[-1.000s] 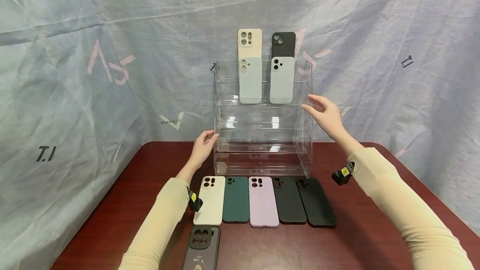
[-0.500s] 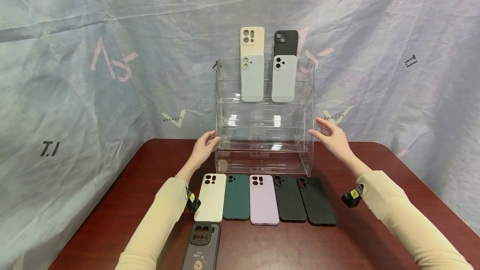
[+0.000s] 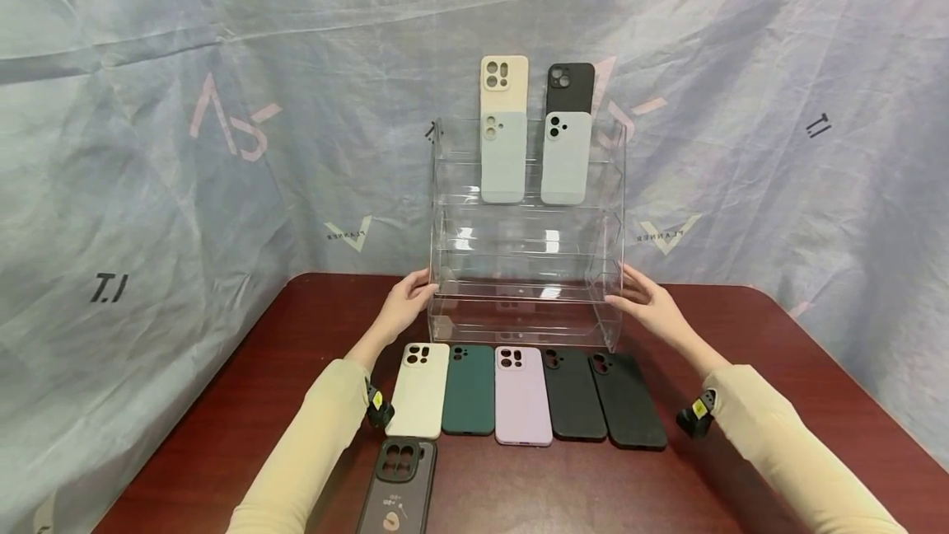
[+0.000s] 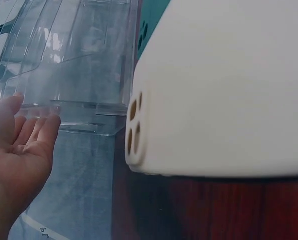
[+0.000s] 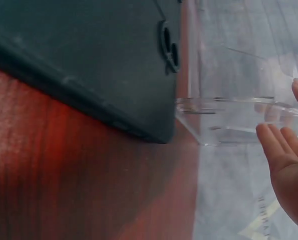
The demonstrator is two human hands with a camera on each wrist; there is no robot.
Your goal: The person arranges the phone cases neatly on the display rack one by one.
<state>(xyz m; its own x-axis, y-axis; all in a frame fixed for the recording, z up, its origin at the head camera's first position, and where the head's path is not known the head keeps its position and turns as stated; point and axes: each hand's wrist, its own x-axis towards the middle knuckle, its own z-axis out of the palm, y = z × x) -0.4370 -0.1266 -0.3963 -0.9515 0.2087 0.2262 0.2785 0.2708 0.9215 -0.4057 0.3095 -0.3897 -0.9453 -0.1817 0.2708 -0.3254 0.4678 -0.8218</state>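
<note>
A clear acrylic display stand (image 3: 530, 311) with stepped shelves stands at the back of the table. My left hand (image 3: 406, 299) grips its left side edge, thumb in front and fingers along the outside. My right hand (image 3: 652, 307) holds the right side edge likewise, at about the same height. In the left wrist view the left hand (image 4: 26, 155) has its fingertips at the clear side panel. The right hand (image 5: 291, 155) shows its fingertips right at the panel. The upper shelves bear a cream phone case (image 3: 504, 85), a black one (image 3: 571, 89) and two pale ones (image 3: 566, 163).
Before the stand lie phone cases in a row: white (image 3: 418, 394), green (image 3: 469, 394), lilac (image 3: 523, 398) and two black ones (image 3: 630, 402). A dark patterned case (image 3: 396, 489) lies nearer the front left. Grey cloth (image 3: 356, 147) hangs behind the dark red table (image 3: 563, 493).
My right hand has come down along the stand's right side to its lower part and taken hold of the edge. The left hand has slid slightly lower on the left side.
</note>
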